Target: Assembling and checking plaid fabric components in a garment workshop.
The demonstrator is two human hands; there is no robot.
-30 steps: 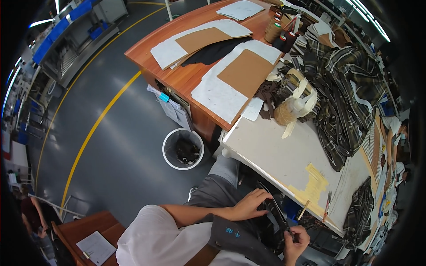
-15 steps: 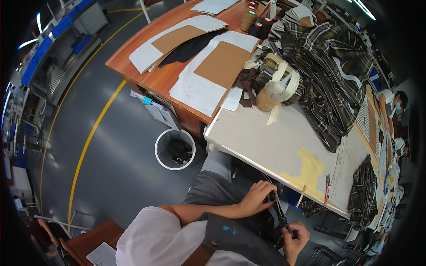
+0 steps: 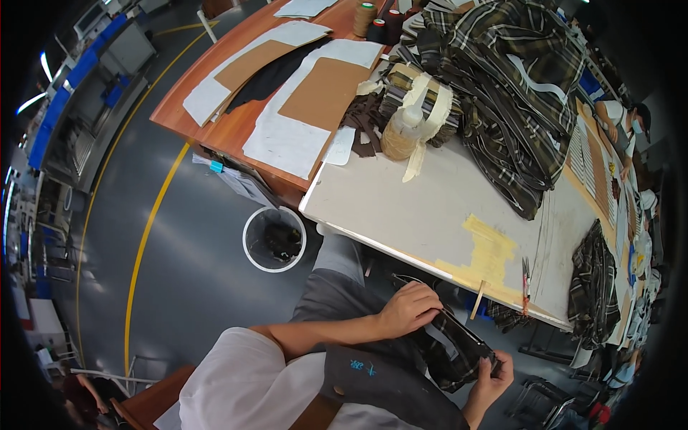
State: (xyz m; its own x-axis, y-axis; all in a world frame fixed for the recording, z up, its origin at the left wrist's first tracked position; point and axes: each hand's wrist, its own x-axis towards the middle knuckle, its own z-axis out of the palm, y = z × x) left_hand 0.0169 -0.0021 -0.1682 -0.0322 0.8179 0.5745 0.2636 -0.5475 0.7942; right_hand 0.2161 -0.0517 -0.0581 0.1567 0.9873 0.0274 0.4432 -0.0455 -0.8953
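Note:
Over my lap I hold a dark plaid garment (image 3: 453, 352) by its long edge, stretched between both hands. My left hand (image 3: 411, 309) is closed on the upper end of that edge, its fingers bent over the cloth. At the lower right end, my right hand (image 3: 493, 374) pinches the corner between thumb and fingers. A pale grey strip (image 3: 441, 340) shows on the cloth. Part of the garment lies hidden behind my left hand and against my dark apron (image 3: 373, 376).
The pale worktable (image 3: 380, 208) bears a plaid garment pile (image 3: 502, 93), a glue bottle (image 3: 403, 132) and red-handled scissors (image 3: 525, 285). A wooden stick (image 3: 478, 299) juts over its near edge. Brown card patterns (image 3: 319, 89) lie on the wooden table. A white bin (image 3: 247, 247) stands on the floor.
My hands have drawn the cloth edge out, and the plaid garment now hangs more spread, showing the grey strip. My right hand has shifted right. The whole view has shifted slightly.

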